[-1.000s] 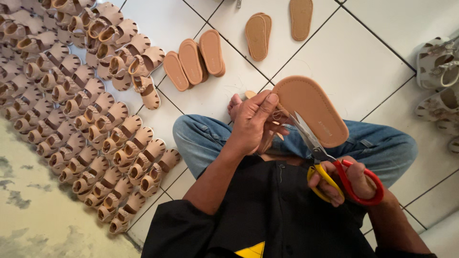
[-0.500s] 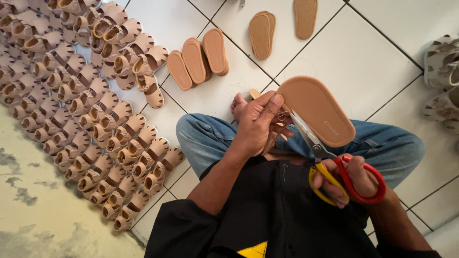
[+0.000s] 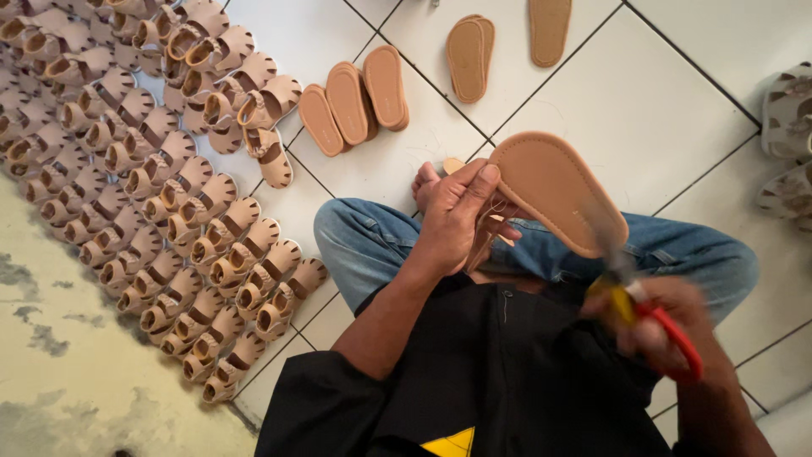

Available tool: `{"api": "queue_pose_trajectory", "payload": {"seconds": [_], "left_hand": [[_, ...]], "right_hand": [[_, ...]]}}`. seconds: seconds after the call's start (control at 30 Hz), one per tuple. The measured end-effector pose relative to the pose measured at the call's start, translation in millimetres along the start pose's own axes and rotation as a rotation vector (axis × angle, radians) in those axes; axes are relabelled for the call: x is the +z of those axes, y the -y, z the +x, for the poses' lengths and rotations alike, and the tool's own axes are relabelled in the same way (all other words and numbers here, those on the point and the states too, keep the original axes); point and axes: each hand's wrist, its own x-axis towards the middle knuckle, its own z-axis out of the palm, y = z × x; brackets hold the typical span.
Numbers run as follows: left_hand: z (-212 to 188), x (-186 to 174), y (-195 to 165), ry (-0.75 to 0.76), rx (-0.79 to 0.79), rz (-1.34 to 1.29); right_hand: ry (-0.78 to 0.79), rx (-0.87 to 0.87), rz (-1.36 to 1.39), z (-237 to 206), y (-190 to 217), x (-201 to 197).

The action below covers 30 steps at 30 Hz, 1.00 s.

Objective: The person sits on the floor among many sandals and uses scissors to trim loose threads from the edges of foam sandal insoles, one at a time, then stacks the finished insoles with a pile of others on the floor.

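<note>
Looks like a small shoemaking workshop: dozens of identical tan strapped sandals (image 3: 169,195) lined up in rows on the white tiled floor (image 3: 643,110), loose tan flat soles (image 3: 355,101) beside them, more pale sandals (image 3: 787,144) at the edge.

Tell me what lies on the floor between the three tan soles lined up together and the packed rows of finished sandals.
In the head view, between the three soles and the sandal rows, only a narrow strip of bare white floor tile shows; the nearest sandal sits beside it.

left hand (image 3: 457,220) grips tan sandal (image 3: 554,195) sole-up | right hand (image 3: 655,326) holds scissors (image 3: 651,313), blurred
</note>
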Motion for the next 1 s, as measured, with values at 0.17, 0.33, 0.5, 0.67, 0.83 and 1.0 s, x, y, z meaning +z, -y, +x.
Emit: {"api": "queue_pose_trajectory", "payload": {"seconds": [0.17,0.33,0.5,0.67,0.83,1.0], "left_hand": [[3,7,8,0.039,-0.045,-0.012],[-3,13,10,0.121,0.091,0.117],[-12,14,0,0.091,0.147,0.491],[-13,29,-7,0.143,0.265,0.419],[-9,37,-13,0.155,0.356,0.418],[-11,31,-12,0.097,0.074,0.167]], "right_hand": [[-0.409,0.119,-0.54,29,16,12],[-0.545,0.229,-0.023,53,17,31],[-0.464,0.207,0.42,53,10,29],[-0.419,0.305,0.462,46,5,19],[-0.419,0.258,0.477,48,14,27],[-0.559,0.24,-0.001,43,27,34]]}}
